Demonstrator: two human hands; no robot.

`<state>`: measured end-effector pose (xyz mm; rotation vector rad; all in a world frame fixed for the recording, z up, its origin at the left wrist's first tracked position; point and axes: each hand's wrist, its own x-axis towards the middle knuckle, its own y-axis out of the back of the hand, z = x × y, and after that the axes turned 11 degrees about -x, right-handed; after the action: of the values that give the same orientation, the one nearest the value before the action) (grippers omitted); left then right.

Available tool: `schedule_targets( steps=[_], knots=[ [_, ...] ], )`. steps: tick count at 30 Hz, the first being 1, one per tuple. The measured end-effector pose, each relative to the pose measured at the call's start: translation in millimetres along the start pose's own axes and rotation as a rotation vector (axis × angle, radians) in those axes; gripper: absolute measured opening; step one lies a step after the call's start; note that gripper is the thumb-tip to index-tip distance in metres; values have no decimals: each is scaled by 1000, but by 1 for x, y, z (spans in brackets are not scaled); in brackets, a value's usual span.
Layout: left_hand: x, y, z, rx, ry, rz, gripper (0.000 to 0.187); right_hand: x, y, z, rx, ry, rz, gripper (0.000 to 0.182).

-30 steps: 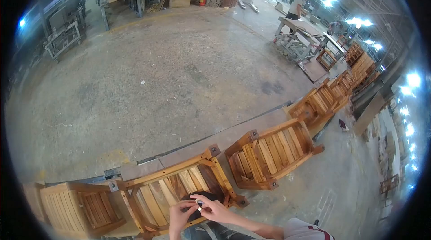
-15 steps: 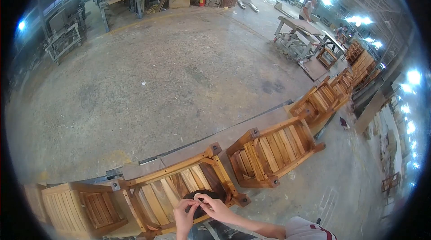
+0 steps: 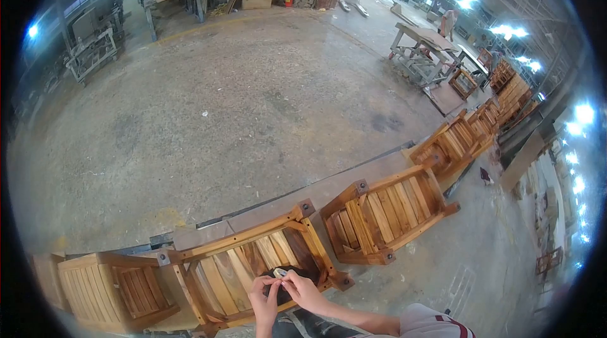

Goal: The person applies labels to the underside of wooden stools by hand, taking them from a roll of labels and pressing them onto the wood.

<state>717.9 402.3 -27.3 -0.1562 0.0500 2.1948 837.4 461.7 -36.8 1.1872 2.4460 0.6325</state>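
Note:
Both hands meet over an upturned slatted wooden chair (image 3: 221, 275) at the bottom of the head view. My right hand (image 3: 302, 290) is closed on a small pale ring (image 3: 280, 272) that looks like a roll of tape. My left hand (image 3: 263, 294) is pinched closed, its fingertips against those of my right hand at the ring's lower edge. What the left fingertips grip is too small to make out. Behind the hands lies something black (image 3: 269, 275) on the chair, mostly covered by them.
More wooden chairs stand in a row, one on the left (image 3: 88, 290) and another on the right (image 3: 392, 211), the row continuing to the far right. Concrete floor (image 3: 208, 117) stretches ahead. A worktable (image 3: 423, 38) is at the upper right, a person (image 3: 447, 24) beside it.
The ring has tilted in my fingers, so its opening shows more. Both hands stay together with a slight shift. The far person by the worktable has moved and stands more upright.

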Motion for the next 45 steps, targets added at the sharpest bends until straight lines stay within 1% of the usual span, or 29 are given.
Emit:
schedule_targets(
  steps=[3,6,9,15,18,19,20,22,23,24,25,26,27,29,30,31,32,33,34,35,37,38,39,40,41,42,43,44,45],
  knots=[
    [-1,-6,-16,31,-17,76,7,2,-3,0,7,-12,33,10],
    [-3,-18,-22,-165,-26,187,6,4,-9,2,78,-9,87,9],
    [-4,-21,-23,9,-32,200,8,6,-18,10,92,-3,166,11],
    [1,-38,-20,-92,-124,351,6,12,-10,-4,10,-61,133,10],
    [26,-4,-42,-198,-26,597,11,-2,-13,-2,109,-52,179,9],
    [37,18,-68,-169,-68,637,16,-7,-13,1,105,-55,192,9],
    [42,23,-46,-111,-21,700,14,-11,-10,5,99,-59,201,9],
    [53,44,-65,-201,6,580,12,-17,-5,16,29,-60,188,9],
    [58,59,-83,-319,179,572,11,-18,-7,28,10,-71,189,11],
    [64,73,-113,-243,147,563,18,-13,1,20,0,-44,210,13],
    [65,78,-108,-283,197,548,27,-9,9,14,-3,-120,148,14],
    [68,70,-74,-332,308,585,33,-6,8,17,58,-106,156,12],
    [69,72,-64,-260,246,538,33,-2,17,7,-31,-140,87,11],
    [81,84,-103,-322,187,502,29,5,8,17,84,-66,128,6],
    [87,83,-109,-287,212,530,29,5,6,20,122,-79,117,4],
    [90,84,-116,-255,245,538,29,5,2,25,119,-80,134,9],
    [98,88,-139,-144,184,559,26,6,-1,24,155,-83,115,9],
    [102,86,-143,-38,122,566,23,5,-1,22,183,-87,108,9],
    [105,81,-145,-183,91,594,25,5,-4,24,159,-90,99,9],
    [108,78,-145,-170,100,612,26,4,-4,25,130,-93,99,8],
    [112,72,-140,-161,103,627,26,2,2,15,95,-106,26,6],
    [114,71,-142,-171,156,618,26,1,-2,20,88,-57,68,8],
    [119,71,-157,-193,190,595,25,1,1,17,53,-155,37,10],
    [124,70,-190,-338,108,616,23,0,-3,24,69,-115,83,17],
    [126,68,-195,-357,72,588,23,3,4,12,56,-146,39,18],
    [128,64,-185,-262,84,605,23,6,6,12,38,-108,53,17],
    [127,61,-181,-243,73,617,23,5,4,13,25,-78,63,15],
    [128,60,-188,-264,64,619,22,6,2,18,49,-49,80,14],
    [129,59,-191,-204,56,637,23,6,0,21,79,-22,84,13]
  ],
)
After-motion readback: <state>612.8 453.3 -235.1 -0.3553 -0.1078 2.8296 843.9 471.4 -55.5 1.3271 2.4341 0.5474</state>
